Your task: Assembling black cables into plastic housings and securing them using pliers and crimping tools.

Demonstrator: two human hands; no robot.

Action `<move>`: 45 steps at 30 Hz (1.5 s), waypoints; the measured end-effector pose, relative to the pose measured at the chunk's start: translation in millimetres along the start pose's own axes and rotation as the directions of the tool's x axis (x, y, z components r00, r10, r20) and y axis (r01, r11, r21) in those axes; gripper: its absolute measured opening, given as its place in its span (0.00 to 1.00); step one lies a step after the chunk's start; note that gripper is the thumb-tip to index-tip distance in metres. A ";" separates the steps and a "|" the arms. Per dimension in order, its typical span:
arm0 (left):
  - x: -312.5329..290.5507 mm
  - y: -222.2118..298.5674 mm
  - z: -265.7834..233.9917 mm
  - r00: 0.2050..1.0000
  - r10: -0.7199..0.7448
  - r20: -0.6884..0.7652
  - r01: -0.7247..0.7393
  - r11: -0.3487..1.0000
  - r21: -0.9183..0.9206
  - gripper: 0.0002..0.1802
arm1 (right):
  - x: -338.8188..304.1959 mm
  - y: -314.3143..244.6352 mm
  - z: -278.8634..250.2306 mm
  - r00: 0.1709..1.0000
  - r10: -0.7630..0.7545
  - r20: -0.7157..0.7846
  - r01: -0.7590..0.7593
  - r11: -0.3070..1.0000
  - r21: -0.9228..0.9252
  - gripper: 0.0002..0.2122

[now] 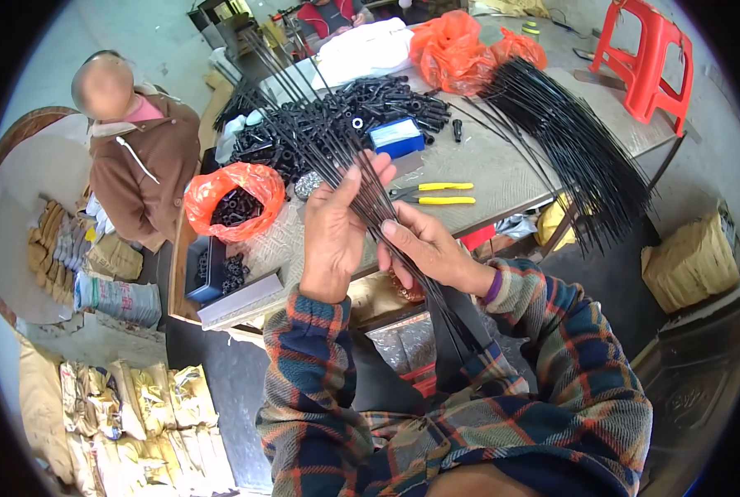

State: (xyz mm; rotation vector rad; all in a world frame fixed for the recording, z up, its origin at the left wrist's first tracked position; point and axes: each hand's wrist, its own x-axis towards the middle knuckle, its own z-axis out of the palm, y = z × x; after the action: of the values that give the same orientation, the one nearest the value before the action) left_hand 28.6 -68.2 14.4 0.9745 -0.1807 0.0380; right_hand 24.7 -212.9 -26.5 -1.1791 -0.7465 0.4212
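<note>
A fan of long, thin black rods [368, 197] slants across the middle, from the far left of the table down to my lap. My left hand [335, 228] is cupped around the rods, palm up, with the thumb and fingers on either side of them. Lower down, my right hand [432, 248] pinches the same rods between thumb and fingers. The far ends spread apart above a heap of small black tubular parts [337, 116]. Pliers with yellow handles [444, 187] lie just beyond my right hand.
A larger bundle of black rods [564, 141] overhangs the table's right edge. A red stool [647, 66] stands behind it. Nearer items are a blue box [396, 138] and an orange bag of black parts [236, 199]. A person in brown [142, 157] is at the left.
</note>
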 end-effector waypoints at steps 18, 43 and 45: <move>-16.6 1.6 14.1 1.000 0.009 0.030 -0.007 0.998 -0.065 0.21 | 5.6 1.2 4.2 0.956 -0.252 -0.151 0.210 0.945 -0.250 0.09; -41.5 26.4 -5.1 0.958 0.225 -0.178 -0.205 0.971 0.123 0.20 | 39.1 -31.6 -250.9 0.662 -0.657 -0.360 -0.324 0.182 -0.928 0.11; -37.5 25.5 -3.6 0.961 0.219 -0.171 -0.198 0.971 0.133 0.21 | -8.5 10.2 -289.2 0.763 -0.522 -0.382 -0.501 -0.105 -0.859 0.07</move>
State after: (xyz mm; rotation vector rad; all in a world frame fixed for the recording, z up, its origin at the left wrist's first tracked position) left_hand -10.7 -49.1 27.0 1.0579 -0.1108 0.3353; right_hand 226.8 -409.4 -92.7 -2.6669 -0.2494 -0.9648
